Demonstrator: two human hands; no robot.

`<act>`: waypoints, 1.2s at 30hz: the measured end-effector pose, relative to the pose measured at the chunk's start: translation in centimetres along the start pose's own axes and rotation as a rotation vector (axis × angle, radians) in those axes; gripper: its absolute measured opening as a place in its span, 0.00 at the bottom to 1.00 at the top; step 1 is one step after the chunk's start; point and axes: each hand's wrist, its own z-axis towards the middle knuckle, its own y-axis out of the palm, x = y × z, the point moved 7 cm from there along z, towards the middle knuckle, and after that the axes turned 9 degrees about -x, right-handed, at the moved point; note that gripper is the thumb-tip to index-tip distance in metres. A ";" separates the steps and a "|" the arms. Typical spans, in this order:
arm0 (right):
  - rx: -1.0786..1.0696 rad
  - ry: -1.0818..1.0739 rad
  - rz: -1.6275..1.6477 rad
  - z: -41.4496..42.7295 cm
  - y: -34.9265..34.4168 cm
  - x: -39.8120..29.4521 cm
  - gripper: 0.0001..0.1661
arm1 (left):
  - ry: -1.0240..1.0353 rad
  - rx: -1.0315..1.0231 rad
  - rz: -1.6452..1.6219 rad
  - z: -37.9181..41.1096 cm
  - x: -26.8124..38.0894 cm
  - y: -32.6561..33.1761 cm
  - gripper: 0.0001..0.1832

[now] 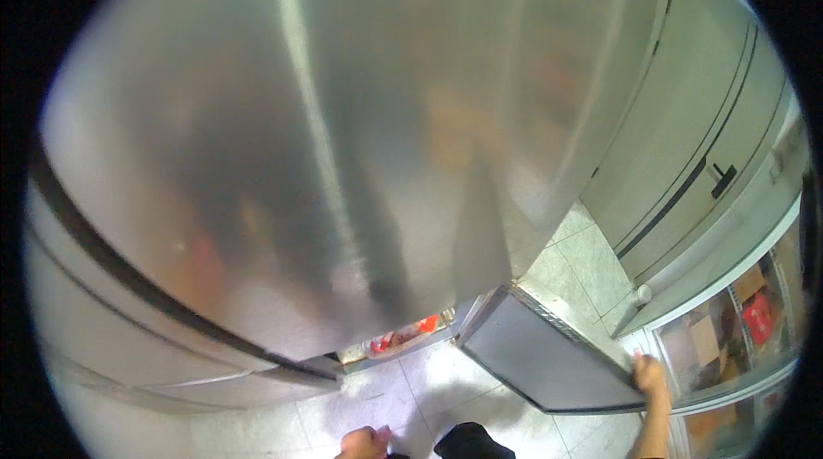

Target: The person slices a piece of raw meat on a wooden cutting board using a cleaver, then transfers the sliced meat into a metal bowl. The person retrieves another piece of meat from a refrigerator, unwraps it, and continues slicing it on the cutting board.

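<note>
A brushed stainless steel refrigerator front [398,137] fills most of the view, close before me. Its lower door [553,356] stands swung out to the right, with the dark gasket edge and inner panel showing. My right hand [651,374] grips the free edge of that door. At the bottom, my left hand [363,443] hangs low over the floor with curled fingers, partly cut off by the frame. Whether it holds anything is hidden. Through the low opening, red-and-clear packages [402,338] show inside the lower compartment; the steel front hides the rest.
Grey floor tiles [360,401] run beneath. A pale closed door [681,112] with a black handle stands at the back right. Along the right edge, a glass-fronted cabinet [714,343] holds cardboard boxes and a red item, close to the swung door. A dark shoe or garment [474,441] shows below.
</note>
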 end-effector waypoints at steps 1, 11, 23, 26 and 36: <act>-0.125 0.025 -0.044 0.7 1.5 2.6 0.49 | -0.081 -0.049 -0.024 -3.6 0.9 -1.5 0.32; -0.361 -0.026 0.784 -14.9 6.6 -1.5 0.38 | -0.260 -0.024 -0.241 -24.3 -3.1 -1.0 0.34; -0.731 0.874 0.651 -40.7 26.9 30.9 0.27 | -0.420 -0.267 -0.104 -25.5 -6.2 6.7 0.40; -0.707 1.039 0.861 -40.0 26.1 30.9 0.26 | -0.449 -0.278 -0.070 -22.3 -2.7 5.2 0.40; -0.651 0.891 1.348 -15.6 37.3 36.3 0.23 | -0.444 -0.374 0.307 -9.3 14.2 4.4 0.38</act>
